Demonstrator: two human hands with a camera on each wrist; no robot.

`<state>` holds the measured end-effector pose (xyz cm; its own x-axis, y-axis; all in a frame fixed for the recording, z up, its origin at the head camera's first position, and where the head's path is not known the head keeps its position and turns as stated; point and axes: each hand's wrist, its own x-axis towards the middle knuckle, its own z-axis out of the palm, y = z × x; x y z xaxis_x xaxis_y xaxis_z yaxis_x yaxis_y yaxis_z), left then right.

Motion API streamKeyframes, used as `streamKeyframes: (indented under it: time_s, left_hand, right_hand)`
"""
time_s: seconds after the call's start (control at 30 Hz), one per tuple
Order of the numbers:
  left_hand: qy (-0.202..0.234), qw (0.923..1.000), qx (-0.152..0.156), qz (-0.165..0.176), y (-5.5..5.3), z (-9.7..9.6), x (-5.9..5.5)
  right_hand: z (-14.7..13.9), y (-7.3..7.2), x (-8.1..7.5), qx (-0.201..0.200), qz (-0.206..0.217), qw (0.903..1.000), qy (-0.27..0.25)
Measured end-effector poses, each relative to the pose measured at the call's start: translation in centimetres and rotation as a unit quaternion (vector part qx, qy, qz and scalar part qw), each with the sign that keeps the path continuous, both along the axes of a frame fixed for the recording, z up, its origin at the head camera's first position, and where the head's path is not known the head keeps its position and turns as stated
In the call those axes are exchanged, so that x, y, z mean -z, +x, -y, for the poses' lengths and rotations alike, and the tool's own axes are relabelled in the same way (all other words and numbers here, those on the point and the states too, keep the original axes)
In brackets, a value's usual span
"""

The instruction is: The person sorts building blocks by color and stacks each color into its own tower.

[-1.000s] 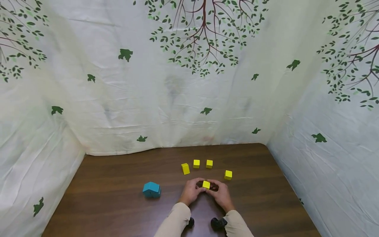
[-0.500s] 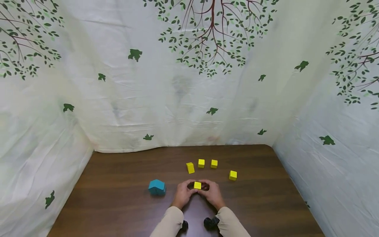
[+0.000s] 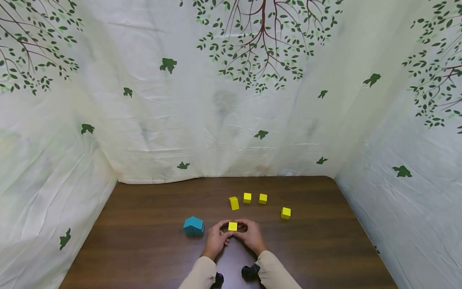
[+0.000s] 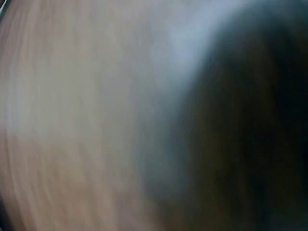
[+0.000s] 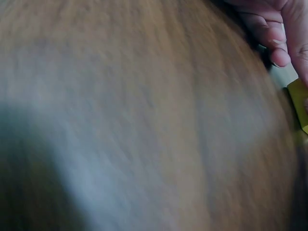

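Between my two hands is a small yellow block point(image 3: 232, 226), held above or on the table; its exact height is hard to tell. My left hand point(image 3: 215, 241) pinches it from the left, thumb in front and fingers curved behind. From the other side my right hand point(image 3: 252, 238) holds it in the same way. A blue house-shaped block point(image 3: 193, 226) stands just left of the left hand. In the right wrist view, part of the yellow block point(image 5: 299, 103) shows at the right edge beside fingers. The left wrist view is only blur.
Behind the hands, several other yellow blocks point(image 3: 247, 198) stand apart on the brown wooden table point(image 3: 155, 245), one point(image 3: 286, 213) farther right. Pale cloth point(image 3: 216, 144) with printed leaves hangs round the back and sides. Dark wrist devices point(image 3: 250, 273) sit at both wrists.
Both hands have moved left with the yellow block, closer to the blue house-shaped block. The head view has shifted slightly. The other blocks stay put on the table.
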<state>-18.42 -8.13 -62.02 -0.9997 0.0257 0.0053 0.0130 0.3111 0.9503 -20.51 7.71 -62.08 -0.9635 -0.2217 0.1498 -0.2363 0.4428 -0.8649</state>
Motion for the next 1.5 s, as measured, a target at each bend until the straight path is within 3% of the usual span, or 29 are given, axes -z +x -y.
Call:
streamKeyframes:
  time_s: [0.37, 0.9, 1.33, 1.5]
  left_hand:
    - [-0.014, 0.9998, -0.006, 0.013, 0.1, 0.9, 0.0]
    - [-0.013, 0.9999, 0.003, -0.010, 0.2, 0.9, 0.5]
    - [-0.024, 0.9997, 0.004, -0.001, 0.2, 1.1, 0.4]
    - [-0.022, 0.9997, 0.005, 0.003, 0.1, 1.1, 0.2]
  right_hand:
    - [0.8, 0.2, 0.3, 0.010, -0.015, 0.9998, 0.005]
    - [0.7, 0.5, 0.7, 0.009, -0.016, 0.9998, 0.006]
    - [0.8, 0.5, 0.4, 0.010, -0.001, 0.9999, 0.008]
    - [0.6, 0.4, 0.2, -0.001, 0.012, 0.9998, -0.017]
